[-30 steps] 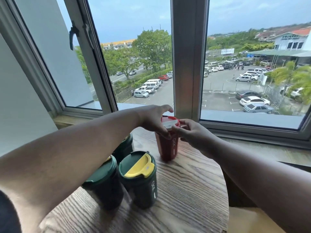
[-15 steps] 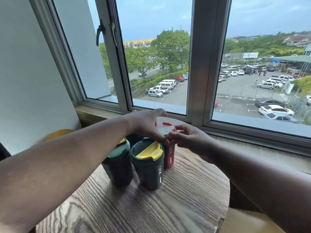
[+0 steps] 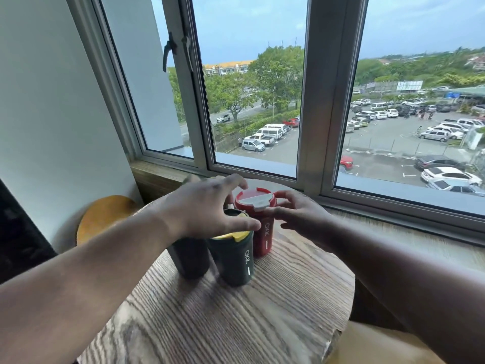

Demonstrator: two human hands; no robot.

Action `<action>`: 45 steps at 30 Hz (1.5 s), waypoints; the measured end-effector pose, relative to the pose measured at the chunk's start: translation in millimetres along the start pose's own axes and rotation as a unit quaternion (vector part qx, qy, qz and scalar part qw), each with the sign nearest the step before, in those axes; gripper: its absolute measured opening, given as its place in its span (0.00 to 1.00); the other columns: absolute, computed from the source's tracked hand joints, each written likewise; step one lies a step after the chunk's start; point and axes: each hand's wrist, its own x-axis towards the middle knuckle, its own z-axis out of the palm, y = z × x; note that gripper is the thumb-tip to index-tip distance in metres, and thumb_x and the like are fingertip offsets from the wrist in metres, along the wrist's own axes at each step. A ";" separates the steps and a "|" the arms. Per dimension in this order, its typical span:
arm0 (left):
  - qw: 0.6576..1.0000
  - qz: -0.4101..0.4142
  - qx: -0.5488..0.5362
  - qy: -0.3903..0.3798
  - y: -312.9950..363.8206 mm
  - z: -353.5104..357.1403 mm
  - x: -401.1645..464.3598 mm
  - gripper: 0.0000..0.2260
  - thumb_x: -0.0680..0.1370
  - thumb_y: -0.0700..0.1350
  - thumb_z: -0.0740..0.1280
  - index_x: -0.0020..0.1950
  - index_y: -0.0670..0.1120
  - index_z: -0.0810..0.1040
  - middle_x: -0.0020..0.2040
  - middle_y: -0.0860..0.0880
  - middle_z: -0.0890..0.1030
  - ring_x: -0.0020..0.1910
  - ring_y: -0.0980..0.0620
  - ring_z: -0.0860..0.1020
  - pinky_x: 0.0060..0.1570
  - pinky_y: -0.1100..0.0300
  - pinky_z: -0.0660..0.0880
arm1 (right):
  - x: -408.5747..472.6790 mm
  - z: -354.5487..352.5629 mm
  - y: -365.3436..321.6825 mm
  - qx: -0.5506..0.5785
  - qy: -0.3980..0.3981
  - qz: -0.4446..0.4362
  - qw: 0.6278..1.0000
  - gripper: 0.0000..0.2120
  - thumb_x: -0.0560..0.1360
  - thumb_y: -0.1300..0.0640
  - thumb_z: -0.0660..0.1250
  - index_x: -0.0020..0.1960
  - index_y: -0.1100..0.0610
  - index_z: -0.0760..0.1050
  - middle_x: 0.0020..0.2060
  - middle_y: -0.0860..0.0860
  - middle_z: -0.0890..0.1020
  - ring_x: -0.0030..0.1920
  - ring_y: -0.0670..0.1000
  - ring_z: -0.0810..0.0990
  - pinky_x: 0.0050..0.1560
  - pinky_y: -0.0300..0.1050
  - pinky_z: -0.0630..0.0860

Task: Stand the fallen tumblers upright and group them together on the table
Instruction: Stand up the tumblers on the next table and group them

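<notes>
A red tumbler (image 3: 258, 224) with a white flap on its lid stands upright on the round wooden worktop (image 3: 236, 319), near the window (image 3: 252, 82). Just in front of it stands a dark green tumbler (image 3: 234, 256) with a yellow flap, and the two look like they touch. Another dark green tumbler (image 3: 189, 257) stands just to the left of that one, mostly hidden under the arm.

The left hand (image 3: 207, 208) hangs over the green tumblers with its fingers (image 3: 236, 181) spread and a little bent. Its thumb tip is at the red tumbler's side, but I cannot tell if it touches.

The right hand (image 3: 299, 216) is just right of the red tumbler. Its fingers are loose and apart, with one fingertip right at the lid's edge. Neither hand holds a tumbler.

A round yellow stool top (image 3: 105, 214) sits low by the wall on the left.
</notes>
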 end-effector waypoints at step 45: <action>0.999 0.030 -0.031 0.013 -2.4 21.3 -52.2 0.42 0.65 0.70 0.73 0.72 0.62 0.56 0.59 0.60 0.70 0.57 0.56 0.69 0.64 0.58 0.61 | 5.6 16.4 -30.8 -0.317 0.019 -0.061 0.946 0.35 0.64 0.31 0.72 0.61 0.53 0.75 0.55 0.51 0.78 0.51 0.50 0.77 0.47 0.44 0.77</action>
